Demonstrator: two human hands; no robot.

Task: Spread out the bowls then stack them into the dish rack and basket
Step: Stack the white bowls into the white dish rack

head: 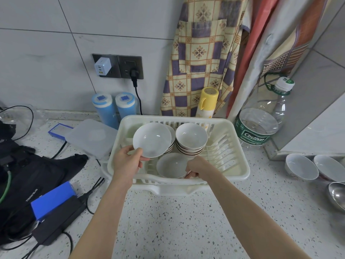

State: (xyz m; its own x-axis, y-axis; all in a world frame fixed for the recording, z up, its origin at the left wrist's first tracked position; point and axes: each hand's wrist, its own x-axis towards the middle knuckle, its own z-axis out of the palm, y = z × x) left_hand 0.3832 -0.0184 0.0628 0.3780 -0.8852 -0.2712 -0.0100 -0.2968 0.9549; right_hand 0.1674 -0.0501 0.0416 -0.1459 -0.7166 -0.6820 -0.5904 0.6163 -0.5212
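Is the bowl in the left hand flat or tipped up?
Tipped up. The left hand pinches the bowl by its near rim, lifted above the dish rack, so its empty white inside faces the camera.

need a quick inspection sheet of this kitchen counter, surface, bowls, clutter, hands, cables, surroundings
surface: speckled terrazzo counter.
job's things: cream plastic dish rack holding two stacks of white bowls, left and right; two white bowls on the counter at right.
clutter: two blue canisters, clear water bottle, yellow-capped can, black bag.
grippers: left hand pinches a lifted white bowl; right hand grips a bowl lying in the rack.
cables: black cords at left; plug lead from wall socket.
surroundings: grey tiled wall, checked apron.
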